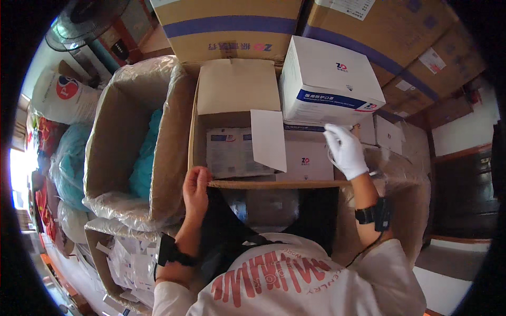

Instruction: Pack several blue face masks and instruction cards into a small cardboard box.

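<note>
My bare left hand [196, 190] is closed at the near left corner of a cardboard carton [237, 184], its fingers curled against the edge. In a white glove, my right hand [345, 151] is over the carton's right side, fingers stretched forward and loosely bent; I see nothing held in it. Just beyond its fingertips stands a closed white box with a blue band [337, 68], resting on other white boxes [305, 155]. At the carton's left, an opened box with its flap raised [237, 87] shows flat white packets [229, 152] inside. A white side flap [269, 139] sticks out over them.
Left of the carton is a plastic-lined bin [118, 131] with teal material. Below that, another lined box [124, 258] holds white wrappers. Large brown cartons [226, 31] rise behind, and more [390, 42] stand at the right. A fan [87, 23] is at the upper left.
</note>
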Demonstrator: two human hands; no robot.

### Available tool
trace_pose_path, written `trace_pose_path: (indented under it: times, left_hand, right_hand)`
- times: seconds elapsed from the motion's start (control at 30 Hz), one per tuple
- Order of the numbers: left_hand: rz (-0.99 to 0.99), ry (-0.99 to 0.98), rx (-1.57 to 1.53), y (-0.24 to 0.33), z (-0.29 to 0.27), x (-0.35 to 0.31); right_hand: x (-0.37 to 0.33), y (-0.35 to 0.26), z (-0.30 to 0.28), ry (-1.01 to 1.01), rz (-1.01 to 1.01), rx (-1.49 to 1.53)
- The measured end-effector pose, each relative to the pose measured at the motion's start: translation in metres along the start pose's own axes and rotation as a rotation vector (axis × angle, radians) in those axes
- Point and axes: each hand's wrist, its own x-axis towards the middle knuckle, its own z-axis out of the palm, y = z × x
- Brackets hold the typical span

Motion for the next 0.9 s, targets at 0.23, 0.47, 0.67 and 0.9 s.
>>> trace_pose_path:
  times: [0.23, 0.47, 0.67, 0.9]
  left_hand:
    - [-0.055, -0.308, 0.152, 0.0, 0.038, -0.009]
    - [-0.006, -0.572, -0.04, 0.02, 0.148, -0.02]
    - [-0.217, -0.692, -0.034, 0.028, 0.13, -0.01]
    - [-0.404, -0.525, -0.876, 0.059, 0.097, -0.003]
  right_hand:
    - [0.009, -0.004, 0.025, -0.176, 0.113, 0.477]
    - [-0.009, -0.036, -0.001, -0.265, 0.658, 1.576]
    - [-0.022, 0.003, -0.003, -0.116, 0.572, 1.241]
    - [-0.049, -0.056, 0.032, -0.584, 0.277, 0.657]
